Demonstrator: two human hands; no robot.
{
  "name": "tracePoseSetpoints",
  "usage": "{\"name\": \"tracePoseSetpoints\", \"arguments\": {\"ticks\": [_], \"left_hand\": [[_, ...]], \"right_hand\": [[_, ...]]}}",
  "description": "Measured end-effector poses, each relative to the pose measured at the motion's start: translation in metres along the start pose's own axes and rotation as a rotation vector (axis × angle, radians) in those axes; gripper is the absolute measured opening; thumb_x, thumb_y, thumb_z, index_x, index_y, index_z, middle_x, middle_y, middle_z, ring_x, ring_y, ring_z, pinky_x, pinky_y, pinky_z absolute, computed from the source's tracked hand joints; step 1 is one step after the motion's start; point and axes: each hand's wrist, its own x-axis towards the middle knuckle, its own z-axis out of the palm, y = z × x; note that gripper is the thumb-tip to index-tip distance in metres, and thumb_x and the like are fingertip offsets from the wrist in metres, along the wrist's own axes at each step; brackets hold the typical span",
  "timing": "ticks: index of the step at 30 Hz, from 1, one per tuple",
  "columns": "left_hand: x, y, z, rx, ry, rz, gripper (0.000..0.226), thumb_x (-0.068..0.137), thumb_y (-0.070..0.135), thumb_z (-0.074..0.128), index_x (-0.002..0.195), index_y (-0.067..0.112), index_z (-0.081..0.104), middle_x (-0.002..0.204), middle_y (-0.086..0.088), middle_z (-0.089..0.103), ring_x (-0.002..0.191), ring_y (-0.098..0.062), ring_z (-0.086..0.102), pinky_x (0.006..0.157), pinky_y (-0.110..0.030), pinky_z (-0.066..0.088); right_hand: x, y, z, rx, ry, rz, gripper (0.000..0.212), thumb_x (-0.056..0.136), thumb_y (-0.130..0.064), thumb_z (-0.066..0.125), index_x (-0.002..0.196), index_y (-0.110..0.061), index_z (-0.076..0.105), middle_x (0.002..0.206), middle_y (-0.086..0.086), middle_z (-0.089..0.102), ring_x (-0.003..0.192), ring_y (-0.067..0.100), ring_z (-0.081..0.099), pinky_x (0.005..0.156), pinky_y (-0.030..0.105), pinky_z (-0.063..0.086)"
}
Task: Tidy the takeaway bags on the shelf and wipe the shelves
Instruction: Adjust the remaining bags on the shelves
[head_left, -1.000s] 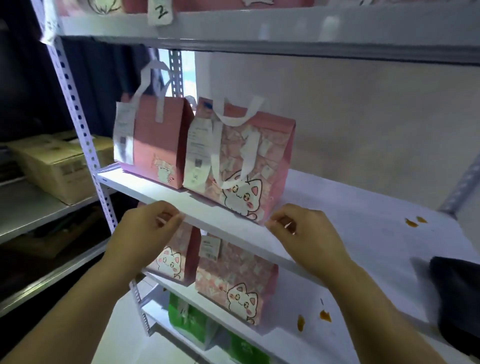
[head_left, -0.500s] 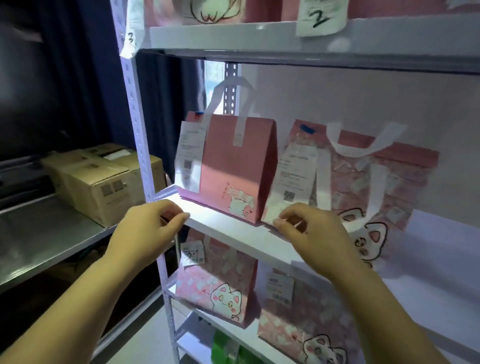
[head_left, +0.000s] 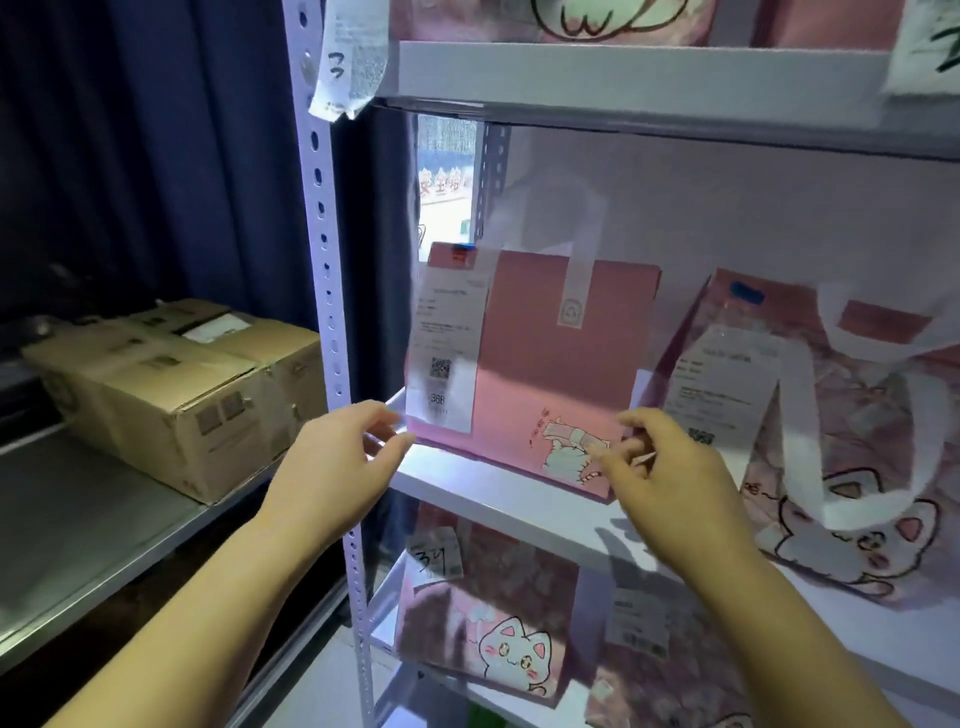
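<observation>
Bag: pink takeaway bag (head_left: 550, 374) upright on middle shelf (head_left: 467, 486), 12 o'clock | left hand (head_left: 337, 467) spread wide, empty | right hand (head_left: 670, 483) curled, grip unclear | risk: lopsided push topples it onto 3 o'clock cat-print bag (head_left: 841, 467)

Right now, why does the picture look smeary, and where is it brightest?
Head view: the pink bag and its receipt are motion-blurred; head view: the shelf edge under it glares white, while the cardboard boxes sit in dimness.
</observation>
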Motion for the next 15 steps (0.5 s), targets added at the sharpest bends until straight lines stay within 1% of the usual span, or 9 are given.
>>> {"name": "tracePoseSetpoints", "arguments": {"ticks": [3, 6, 8, 10, 11, 12, 14, 15], "left_hand": [[0.016, -0.006, 0.013, -0.039, 0.008, -0.012, 0.033, 0.086, 0.038, 0.061, 0.114, 0.023, 0.061, 0.098, 0.011, 0.063, 0.077, 0.004, 0.054, 0.071, -0.02, 0.04], [0.031, -0.012, 0.026, -0.048, -0.035, -0.05, 0.051, 0.088, 0.038, 0.058, 0.133, 0.018, 0.046, 0.124, 0.002, 0.058, 0.098, -0.009, 0.057, 0.082, -0.024, 0.039], [0.041, -0.015, 0.034, -0.029, -0.069, -0.078, 0.057, 0.09, 0.037, 0.055, 0.14, 0.015, 0.037, 0.135, -0.002, 0.052, 0.115, -0.016, 0.053, 0.089, -0.028, 0.039], [0.05, -0.019, 0.039, -0.017, -0.089, -0.106, 0.061, 0.091, 0.037, 0.053, 0.144, 0.015, 0.03, 0.14, -0.004, 0.047, 0.123, -0.019, 0.049, 0.096, -0.033, 0.039], [0.054, -0.02, 0.041, -0.019, -0.093, -0.118, 0.061, 0.092, 0.036, 0.052, 0.145, 0.014, 0.028, 0.141, -0.004, 0.046, 0.123, -0.02, 0.049, 0.097, -0.034, 0.039], [0.058, -0.02, 0.043, -0.028, -0.096, -0.129, 0.061, 0.093, 0.035, 0.051, 0.145, 0.014, 0.027, 0.141, -0.005, 0.045, 0.124, -0.021, 0.049, 0.098, -0.036, 0.039], [0.066, -0.02, 0.048, -0.053, -0.1, -0.139, 0.057, 0.094, 0.031, 0.048, 0.144, 0.013, 0.027, 0.141, -0.005, 0.046, 0.122, -0.022, 0.05, 0.097, -0.035, 0.04], [0.069, -0.019, 0.05, -0.062, -0.1, -0.135, 0.053, 0.094, 0.029, 0.047, 0.143, 0.013, 0.03, 0.139, -0.005, 0.048, 0.118, -0.021, 0.052, 0.093, -0.032, 0.041]], "right_hand": [[0.009, -0.001, 0.004, -0.018, 0.016, 0.014, 0.054, 0.086, -0.043, 0.059, 0.133, -0.026, 0.04, 0.073, -0.018, 0.06, 0.069, 0.006, 0.06, 0.063, 0.037, 0.052], [0.02, 0.001, 0.007, -0.024, 0.034, 0.041, 0.062, 0.084, -0.045, 0.061, 0.135, -0.019, 0.038, 0.066, -0.015, 0.061, 0.061, 0.005, 0.06, 0.057, 0.035, 0.052], [0.027, 0.004, 0.009, -0.042, 0.039, 0.068, 0.059, 0.083, -0.043, 0.062, 0.129, -0.012, 0.042, 0.06, -0.011, 0.061, 0.057, 0.004, 0.06, 0.052, 0.033, 0.049], [0.034, 0.006, 0.011, -0.081, 0.036, 0.085, 0.053, 0.083, -0.042, 0.062, 0.121, -0.007, 0.046, 0.056, -0.008, 0.059, 0.055, 0.004, 0.057, 0.047, 0.029, 0.042], [0.037, 0.007, 0.012, -0.102, 0.029, 0.088, 0.051, 0.084, -0.042, 0.061, 0.118, -0.006, 0.048, 0.055, -0.007, 0.057, 0.054, 0.004, 0.055, 0.045, 0.028, 0.039], [0.039, 0.008, 0.012, -0.118, 0.016, 0.088, 0.047, 0.085, -0.042, 0.061, 0.113, -0.006, 0.049, 0.056, -0.006, 0.056, 0.054, 0.006, 0.054, 0.045, 0.029, 0.038], [0.043, 0.009, 0.013, -0.138, -0.011, 0.096, 0.034, 0.085, -0.043, 0.06, 0.095, -0.012, 0.049, 0.06, -0.004, 0.056, 0.056, 0.012, 0.054, 0.048, 0.033, 0.044], [0.045, 0.009, 0.013, -0.146, -0.019, 0.108, 0.03, 0.084, -0.043, 0.059, 0.087, -0.015, 0.048, 0.063, -0.001, 0.057, 0.057, 0.015, 0.055, 0.05, 0.035, 0.047]]}}
